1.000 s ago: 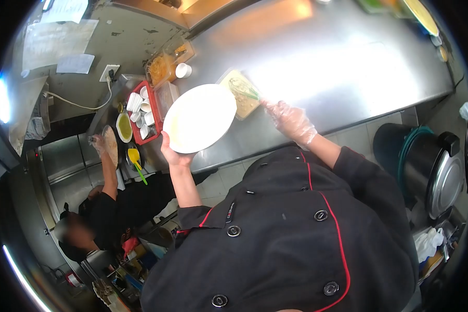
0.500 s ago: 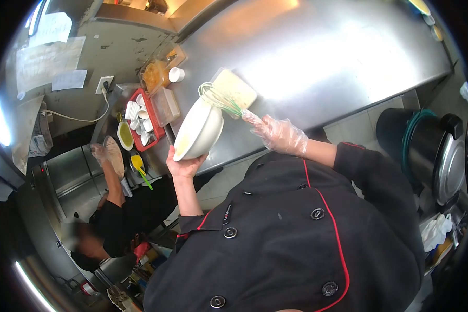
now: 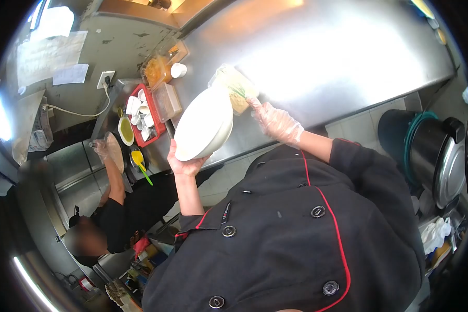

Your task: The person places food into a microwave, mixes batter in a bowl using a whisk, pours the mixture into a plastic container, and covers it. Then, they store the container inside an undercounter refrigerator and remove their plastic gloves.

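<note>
My bare left hand (image 3: 186,160) holds a white bowl (image 3: 204,124) from below, tilted over the steel counter. My right hand (image 3: 276,122), in a clear plastic glove, is closed round the handle of a whisk (image 3: 237,89). The whisk's wires are over a rectangular plastic container (image 3: 243,105) with pale yellowish contents, just right of the bowl's upper rim. Part of that container is hidden behind the whisk and the bowl.
Left of the bowl are a red basket (image 3: 159,128) of white cups, a lidded clear box (image 3: 167,102) and a white cup (image 3: 179,70). A co-worker's gloved hand (image 3: 100,150) is by a round plate at left. A large metal pot (image 3: 428,151) stands at right.
Over the last second the bowl has tipped to a steeper angle. The whisk rose to the bowl's rim and has come back down over the container.
</note>
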Demonstrator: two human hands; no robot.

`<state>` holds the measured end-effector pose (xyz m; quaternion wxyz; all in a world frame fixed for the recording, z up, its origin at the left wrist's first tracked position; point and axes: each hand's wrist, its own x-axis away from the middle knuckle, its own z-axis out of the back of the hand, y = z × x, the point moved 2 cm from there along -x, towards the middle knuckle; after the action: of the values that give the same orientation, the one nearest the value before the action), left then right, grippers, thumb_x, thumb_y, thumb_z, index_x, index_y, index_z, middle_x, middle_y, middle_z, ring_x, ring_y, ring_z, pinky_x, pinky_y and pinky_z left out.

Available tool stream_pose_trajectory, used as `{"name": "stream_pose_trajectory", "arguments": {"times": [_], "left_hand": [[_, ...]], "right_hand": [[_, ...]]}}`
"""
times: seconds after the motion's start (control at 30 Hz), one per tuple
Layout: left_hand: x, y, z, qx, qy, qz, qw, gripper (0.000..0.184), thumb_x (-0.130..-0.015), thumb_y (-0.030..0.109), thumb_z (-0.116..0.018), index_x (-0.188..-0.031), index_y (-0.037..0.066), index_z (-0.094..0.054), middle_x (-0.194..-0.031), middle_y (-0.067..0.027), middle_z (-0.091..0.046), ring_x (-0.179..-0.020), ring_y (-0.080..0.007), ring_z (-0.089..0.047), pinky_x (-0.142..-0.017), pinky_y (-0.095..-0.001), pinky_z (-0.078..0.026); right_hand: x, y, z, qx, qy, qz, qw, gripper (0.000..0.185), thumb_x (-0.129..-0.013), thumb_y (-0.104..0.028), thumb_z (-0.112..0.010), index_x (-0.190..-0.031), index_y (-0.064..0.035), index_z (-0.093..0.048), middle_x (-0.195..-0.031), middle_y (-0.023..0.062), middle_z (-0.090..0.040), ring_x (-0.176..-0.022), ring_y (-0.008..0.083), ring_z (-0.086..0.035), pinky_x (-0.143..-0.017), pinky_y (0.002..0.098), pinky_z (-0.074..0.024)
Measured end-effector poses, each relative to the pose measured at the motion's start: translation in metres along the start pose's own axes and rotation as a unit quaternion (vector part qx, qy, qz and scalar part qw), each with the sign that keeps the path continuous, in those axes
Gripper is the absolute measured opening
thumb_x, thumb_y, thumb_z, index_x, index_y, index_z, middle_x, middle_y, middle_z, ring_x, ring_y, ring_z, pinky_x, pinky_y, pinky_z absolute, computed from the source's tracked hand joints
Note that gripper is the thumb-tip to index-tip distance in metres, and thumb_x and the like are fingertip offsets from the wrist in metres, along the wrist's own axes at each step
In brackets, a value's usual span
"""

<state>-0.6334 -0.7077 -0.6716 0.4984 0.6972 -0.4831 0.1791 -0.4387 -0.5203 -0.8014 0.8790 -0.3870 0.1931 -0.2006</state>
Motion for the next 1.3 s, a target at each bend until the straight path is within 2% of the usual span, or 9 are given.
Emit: {"name": "stream_pose_trajectory", "arguments": {"times": [0.13, 0.27, 0.43, 0.5, 0.63, 0.83, 0.97, 1.1, 1.3], "left_hand": [[-0.014, 0.003, 0.009, -0.015, -0.097, -0.119, 0.988, 0.06, -0.1, 0.049, -0.03, -0.143, 0.009, -0.041, -0.142, -0.0151, -0.048, -0.13, -0.0361, -0.046, -0.107, -0.0567, -0.035], [-0.022, 0.004, 0.014, -0.105, -0.027, -0.25, 0.962, 0.056, -0.103, 0.041, -0.035, -0.139, -0.001, -0.042, -0.135, -0.0129, -0.055, -0.121, -0.0282, -0.056, -0.102, -0.0417, -0.045], [-0.031, 0.004, 0.024, -0.171, -0.011, -0.334, 0.927, 0.059, -0.103, 0.045, -0.033, -0.139, -0.001, -0.041, -0.132, -0.0131, -0.055, -0.119, -0.0259, -0.056, -0.1, -0.038, -0.045], [-0.035, 0.004, 0.031, -0.18, -0.029, -0.358, 0.916, 0.061, -0.103, 0.046, -0.032, -0.14, -0.002, -0.04, -0.132, -0.0133, -0.055, -0.12, -0.0257, -0.055, -0.1, -0.0382, -0.045], [-0.031, -0.004, 0.029, -0.116, -0.111, -0.327, 0.931, 0.069, -0.101, 0.053, -0.031, -0.144, 0.0, -0.033, -0.141, -0.0152, -0.047, -0.127, -0.0285, -0.05, -0.105, -0.0402, -0.042], [-0.044, -0.047, 0.05, 0.06, -0.1, -0.344, 0.932, 0.072, -0.1, 0.055, -0.032, -0.148, 0.003, -0.028, -0.15, -0.016, -0.037, -0.136, -0.033, -0.039, -0.112, -0.0452, -0.033], [-0.054, -0.077, 0.084, 0.156, -0.079, -0.362, 0.916, 0.074, -0.099, 0.058, -0.032, -0.15, 0.005, -0.027, -0.151, -0.016, -0.035, -0.138, -0.0341, -0.036, -0.114, -0.0479, -0.03], [-0.052, -0.09, 0.122, 0.179, -0.009, -0.385, 0.906, 0.075, -0.097, 0.06, -0.033, -0.149, 0.007, -0.028, -0.151, -0.0147, -0.036, -0.137, -0.0341, -0.037, -0.113, -0.0476, -0.032], [-0.073, -0.098, 0.21, 0.164, 0.093, -0.372, 0.909, 0.073, -0.097, 0.06, -0.038, -0.146, 0.007, -0.034, -0.147, -0.0122, -0.043, -0.134, -0.0309, -0.042, -0.111, -0.0454, -0.034]], "right_hand": [[-0.006, 0.009, 0.011, -0.016, 0.028, 0.007, 0.999, 0.053, -0.095, -0.02, -0.054, -0.144, -0.0089, -0.039, -0.082, 0.0176, -0.062, -0.069, 0.0344, -0.063, -0.061, 0.0453, -0.0521], [-0.014, 0.001, 0.042, -0.049, 0.021, -0.009, 0.999, 0.046, -0.096, -0.021, -0.055, -0.14, -0.0086, -0.046, -0.098, 0.0192, -0.067, -0.086, 0.0351, -0.066, -0.074, 0.0427, -0.0531], [-0.028, -0.02, 0.077, -0.104, -0.052, -0.111, 0.987, 0.043, -0.096, -0.026, -0.059, -0.136, -0.013, -0.053, -0.109, 0.0199, -0.067, -0.096, 0.0348, -0.066, -0.081, 0.0379, -0.0534], [-0.033, -0.03, 0.079, -0.145, -0.049, -0.056, 0.987, 0.044, -0.096, -0.026, -0.059, -0.137, -0.012, -0.052, -0.11, 0.0178, -0.068, -0.096, 0.034, -0.067, -0.081, 0.0376, -0.0535], [-0.041, -0.066, 0.087, -0.154, -0.061, 0.038, 0.985, 0.039, -0.094, -0.029, -0.062, -0.127, -0.0082, -0.058, -0.097, 0.0197, -0.069, -0.087, 0.0355, -0.067, -0.075, 0.0406, -0.0533], [-0.054, -0.112, 0.077, -0.118, -0.204, 0.013, 0.972, 0.03, -0.096, -0.028, -0.058, -0.106, -0.0006, -0.052, -0.082, 0.0223, -0.065, -0.077, 0.0401, -0.064, -0.067, 0.0463, -0.0499], [-0.049, -0.119, 0.055, -0.16, -0.281, 0.107, 0.94, 0.033, -0.098, -0.022, -0.053, -0.124, -0.0032, -0.044, -0.089, 0.0222, -0.065, -0.086, 0.0394, -0.065, -0.075, 0.046, -0.05], [-0.048, -0.113, 0.056, -0.192, -0.318, 0.039, 0.928, 0.046, -0.098, -0.018, -0.051, -0.14, -0.0072, -0.036, -0.098, 0.0197, -0.064, -0.09, 0.0354, -0.064, -0.079, 0.0436, -0.0498], [-0.058, -0.034, 0.095, -0.022, -0.209, -0.042, 0.977, 0.037, -0.098, -0.02, -0.051, -0.134, -0.0102, -0.047, -0.087, 0.0195, -0.068, -0.088, 0.037, -0.066, -0.077, 0.0441, -0.0506]]}}
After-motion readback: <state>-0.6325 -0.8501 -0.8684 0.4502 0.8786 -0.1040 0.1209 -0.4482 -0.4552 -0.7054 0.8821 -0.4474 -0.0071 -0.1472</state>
